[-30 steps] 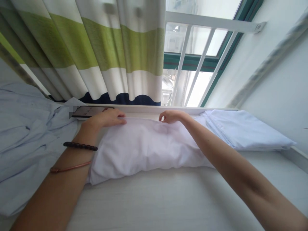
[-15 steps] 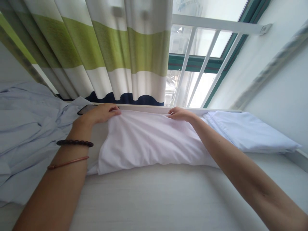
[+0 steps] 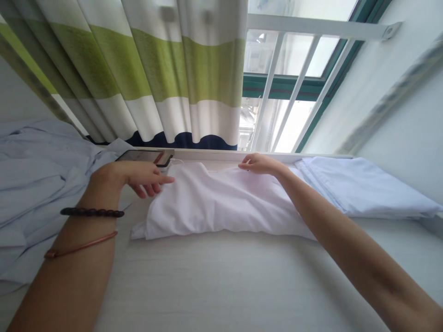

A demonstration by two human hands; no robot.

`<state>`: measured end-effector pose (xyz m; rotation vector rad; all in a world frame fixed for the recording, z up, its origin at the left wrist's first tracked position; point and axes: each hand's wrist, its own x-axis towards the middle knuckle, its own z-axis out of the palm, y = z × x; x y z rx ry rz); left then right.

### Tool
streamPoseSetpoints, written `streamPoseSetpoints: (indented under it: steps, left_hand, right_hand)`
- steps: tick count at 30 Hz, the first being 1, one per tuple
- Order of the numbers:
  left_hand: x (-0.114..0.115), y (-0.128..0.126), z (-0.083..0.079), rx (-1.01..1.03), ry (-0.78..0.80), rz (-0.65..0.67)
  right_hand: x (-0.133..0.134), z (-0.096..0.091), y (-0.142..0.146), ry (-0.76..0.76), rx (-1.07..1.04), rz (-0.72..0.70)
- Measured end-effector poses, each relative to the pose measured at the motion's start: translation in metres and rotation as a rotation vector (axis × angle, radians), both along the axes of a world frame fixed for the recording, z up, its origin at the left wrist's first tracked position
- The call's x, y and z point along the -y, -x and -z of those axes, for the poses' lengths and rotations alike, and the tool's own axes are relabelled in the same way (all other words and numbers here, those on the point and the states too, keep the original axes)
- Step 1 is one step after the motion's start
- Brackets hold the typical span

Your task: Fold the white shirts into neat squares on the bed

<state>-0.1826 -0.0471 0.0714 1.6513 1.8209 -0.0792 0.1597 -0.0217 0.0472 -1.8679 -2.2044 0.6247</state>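
From my remote seat, nearest first: pale surface [image 3: 214, 281] in front, both bare forearms coming in over it from the lower corners. On the left one, a copper-coloured bangle [image 3: 81, 245], then a dark beaded bracelet [image 3: 92, 212] closer to the wrist. Crumpled bluish-white fabric [image 3: 34, 184] spreads down the left side, partly behind that arm. Main item, the white cloth [image 3: 221, 203], lies lengthwise across the middle of the surface, softly creased, near left corner poking out, right end passing behind my right forearm. My left hand [image 3: 143, 175] is at its left end, fingers loosely spread and clenching nothing; the index tip overlaps the cloth's left edge in view, contact unclear. My right hand [image 3: 258, 163] is at the far edge, right of centre, fingers curled, thumb side against the hem; can't tell if cloth is pinched there or just touched. So the cloth sits between the two hands and mostly on my side of them. Folded white cloth [image 3: 374, 189] right of the right arm. Phone [image 3: 138, 156] just beyond the left hand, partly covered by it, bit of white cable [image 3: 178, 160] at its right end. Farther: low ledge [image 3: 214, 153], green-and-white curtain [image 3: 138, 69], white railing [image 3: 311, 27], green window frame [image 3: 287, 87].
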Motion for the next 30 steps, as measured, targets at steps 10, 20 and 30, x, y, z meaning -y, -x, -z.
streamPoseSetpoints:
  steps: [10,20,30]
  left_hand:
    - [0.018,-0.01,0.016,0.278,-0.099,0.088]
    - [0.067,-0.003,0.04,0.151,-0.087,0.082]
    - [0.064,0.024,0.025,0.595,0.091,0.193]
  right_hand:
    - [0.055,-0.001,-0.01,-0.19,0.056,-0.189]
    - [0.083,0.042,-0.012,-0.052,0.121,-0.303]
    - [0.118,-0.011,-0.032,0.008,0.344,-0.331]
